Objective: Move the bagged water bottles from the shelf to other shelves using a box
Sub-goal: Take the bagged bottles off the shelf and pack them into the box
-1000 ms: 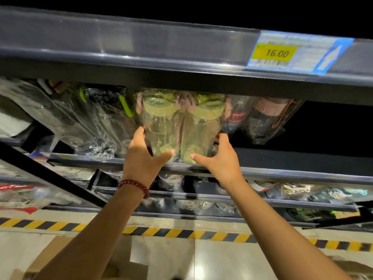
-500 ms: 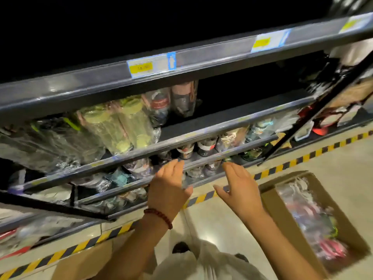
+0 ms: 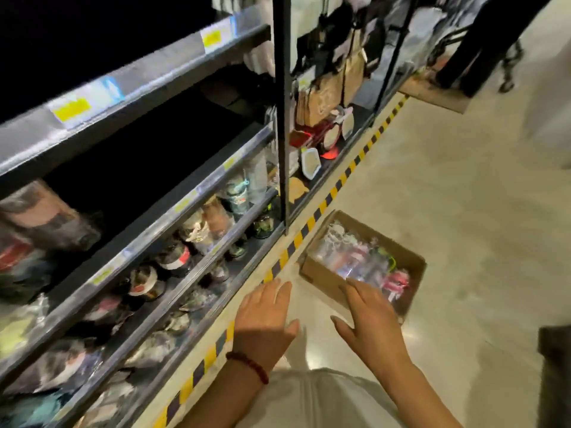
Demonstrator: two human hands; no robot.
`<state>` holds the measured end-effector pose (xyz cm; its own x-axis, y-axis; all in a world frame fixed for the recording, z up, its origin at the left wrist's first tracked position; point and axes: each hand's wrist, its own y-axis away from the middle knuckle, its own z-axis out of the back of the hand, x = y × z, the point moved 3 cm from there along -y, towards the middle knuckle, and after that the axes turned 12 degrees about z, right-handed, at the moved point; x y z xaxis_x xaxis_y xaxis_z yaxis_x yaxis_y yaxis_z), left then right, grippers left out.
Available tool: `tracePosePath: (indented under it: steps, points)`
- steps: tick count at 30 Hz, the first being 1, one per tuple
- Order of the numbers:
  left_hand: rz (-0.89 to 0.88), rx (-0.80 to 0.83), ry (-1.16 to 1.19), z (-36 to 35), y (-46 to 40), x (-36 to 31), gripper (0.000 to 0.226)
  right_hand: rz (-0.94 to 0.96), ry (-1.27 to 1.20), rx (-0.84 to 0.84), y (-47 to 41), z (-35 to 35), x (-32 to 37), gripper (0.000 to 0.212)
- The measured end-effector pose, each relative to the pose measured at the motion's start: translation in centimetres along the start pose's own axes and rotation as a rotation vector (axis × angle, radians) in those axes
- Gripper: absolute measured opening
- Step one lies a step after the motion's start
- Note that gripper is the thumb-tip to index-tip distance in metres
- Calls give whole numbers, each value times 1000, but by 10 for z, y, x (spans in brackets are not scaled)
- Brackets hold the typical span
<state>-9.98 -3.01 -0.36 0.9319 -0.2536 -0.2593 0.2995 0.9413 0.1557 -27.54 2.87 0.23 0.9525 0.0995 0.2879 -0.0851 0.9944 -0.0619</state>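
Dark shelves (image 3: pixel 160 211) fill the left, packed with bagged water bottles (image 3: pixel 173 261) on the lower tiers. Right of them, on the pale floor (image 3: pixel 463 211), sits the cardboard box (image 3: pixel 321 273), more bagged bottles inside. Near us, both hands hover empty: left hand (image 3: pixel 262 319) flat, fingers spread; right hand (image 3: pixel 370 319) splayed over the box's near edge.

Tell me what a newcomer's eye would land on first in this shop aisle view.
First, the two bare hands at bottom centre, left hand and right hand, fingers spread and holding nothing. Next, the open brown cardboard box on the pale floor beside the right hand, filled with clear-bagged water bottles. Then the yellow-and-black striped floor tape along the foot of the dark metal shelves.
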Motion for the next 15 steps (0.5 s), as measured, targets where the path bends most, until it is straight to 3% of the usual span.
tracePosePath:
  steps: [7,15]
  points:
    - [-191,104,-75,-21,-51,-78,71,-230,-25,-14,25,8,-73,57]
    - [-230,244,-46,-52,-138,-84,63,-455,-172,-15,-13,-15,-126,55]
